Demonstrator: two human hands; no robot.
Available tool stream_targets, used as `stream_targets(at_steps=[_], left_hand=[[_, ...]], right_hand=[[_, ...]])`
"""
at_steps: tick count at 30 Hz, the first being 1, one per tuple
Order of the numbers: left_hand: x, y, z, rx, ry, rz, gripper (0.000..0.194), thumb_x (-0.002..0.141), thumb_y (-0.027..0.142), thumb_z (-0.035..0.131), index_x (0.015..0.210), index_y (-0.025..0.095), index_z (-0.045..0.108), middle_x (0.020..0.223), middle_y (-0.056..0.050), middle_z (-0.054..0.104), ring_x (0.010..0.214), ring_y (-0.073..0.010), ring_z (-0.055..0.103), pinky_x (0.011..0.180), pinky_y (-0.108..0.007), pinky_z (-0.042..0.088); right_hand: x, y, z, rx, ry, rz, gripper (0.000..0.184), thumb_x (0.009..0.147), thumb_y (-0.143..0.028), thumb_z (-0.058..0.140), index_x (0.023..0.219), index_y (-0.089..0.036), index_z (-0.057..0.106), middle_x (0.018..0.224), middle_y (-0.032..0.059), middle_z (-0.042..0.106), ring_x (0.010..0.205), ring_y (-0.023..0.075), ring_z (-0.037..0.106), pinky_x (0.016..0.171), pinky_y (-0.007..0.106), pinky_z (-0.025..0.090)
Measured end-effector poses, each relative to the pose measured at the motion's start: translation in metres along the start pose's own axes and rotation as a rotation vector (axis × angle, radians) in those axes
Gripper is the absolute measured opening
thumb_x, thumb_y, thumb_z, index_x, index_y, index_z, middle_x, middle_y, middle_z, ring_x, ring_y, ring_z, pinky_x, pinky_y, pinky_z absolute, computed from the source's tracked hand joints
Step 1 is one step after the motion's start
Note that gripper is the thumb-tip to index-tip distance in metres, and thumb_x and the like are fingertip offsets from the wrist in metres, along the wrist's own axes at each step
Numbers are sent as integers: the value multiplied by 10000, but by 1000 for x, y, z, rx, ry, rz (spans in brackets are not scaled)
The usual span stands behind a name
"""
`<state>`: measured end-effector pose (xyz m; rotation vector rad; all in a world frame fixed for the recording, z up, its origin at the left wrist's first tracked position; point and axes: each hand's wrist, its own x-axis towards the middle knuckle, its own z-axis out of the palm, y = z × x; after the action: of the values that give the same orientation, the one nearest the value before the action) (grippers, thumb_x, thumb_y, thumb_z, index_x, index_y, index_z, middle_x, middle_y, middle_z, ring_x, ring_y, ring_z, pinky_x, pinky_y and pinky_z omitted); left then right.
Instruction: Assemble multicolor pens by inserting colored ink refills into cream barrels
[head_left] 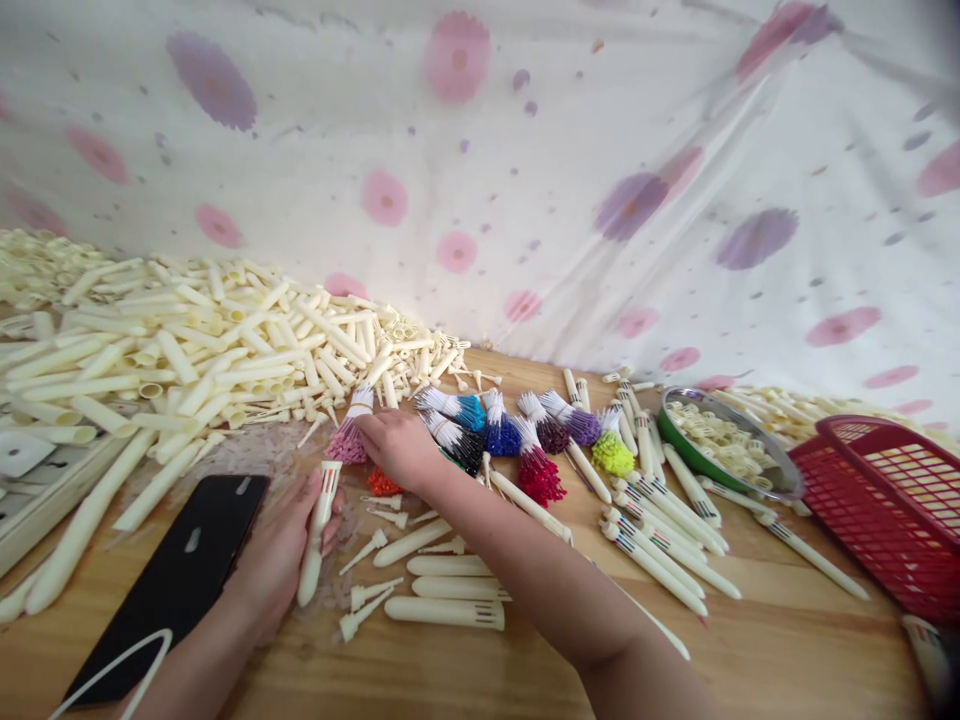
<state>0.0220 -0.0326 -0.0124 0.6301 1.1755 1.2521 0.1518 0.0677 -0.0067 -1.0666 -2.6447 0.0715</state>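
Observation:
My left hand is closed around a cream multi-colour pen barrel, tilted slightly, its slotted end up with a few coloured strips in the slots. My right hand reaches across to a bundle of pink-ended pen refills. Its fingers are bent together at the bundle's right side; what they pinch, if anything, is hidden. Just below that hand lies a cluster of orange refill ends, partly covered. To its right lie more refill bundles, among them black, blue, red and yellow-green.
A heap of cream barrels fills the left back. A black phone with a white cable lies beside my left forearm. Barrels and small stemmed parts lie in front. Filled barrels, a green bowl and a red basket stand right.

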Motion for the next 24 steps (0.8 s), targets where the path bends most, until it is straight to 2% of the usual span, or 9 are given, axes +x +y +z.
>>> stream_targets(at_steps=[6,10,15,19,24], left_hand=[[14,-5,3,-33,72,65,283,758,440,632,796,162,595,648,23,586,452,-77,459,358,-148,387],[20,-4,8,-56,78,103,279,788,435,592,831,159,607,675,9,591,450,-77,441,324,-139,319],[22,0,14,-58,92,113,282,741,432,641,786,154,618,674,9,597,489,-89,484,334,-143,322],[23,1,19,-62,120,115,272,730,430,640,792,166,623,641,22,597,471,-91,485,337,-159,318],[23,1,21,-36,144,125,290,728,451,639,722,163,607,597,33,565,481,-92,471,362,-170,333]], right_hand=[[-4,6,0,49,37,-60,298,891,-185,486,1183,-163,534,1066,57,662,946,159,597,776,229,421],[0,10,4,32,43,-79,215,922,-194,455,1081,-168,598,917,47,687,840,159,613,717,234,424],[-1,13,7,-8,66,-116,173,925,-186,458,999,-160,612,814,57,678,755,172,612,653,253,418],[-6,14,5,-15,72,-217,133,908,-153,484,925,-155,616,888,73,686,838,171,621,702,251,440],[-18,1,-3,30,124,-303,169,918,-194,467,971,-146,621,1007,95,695,894,171,644,741,255,492]])
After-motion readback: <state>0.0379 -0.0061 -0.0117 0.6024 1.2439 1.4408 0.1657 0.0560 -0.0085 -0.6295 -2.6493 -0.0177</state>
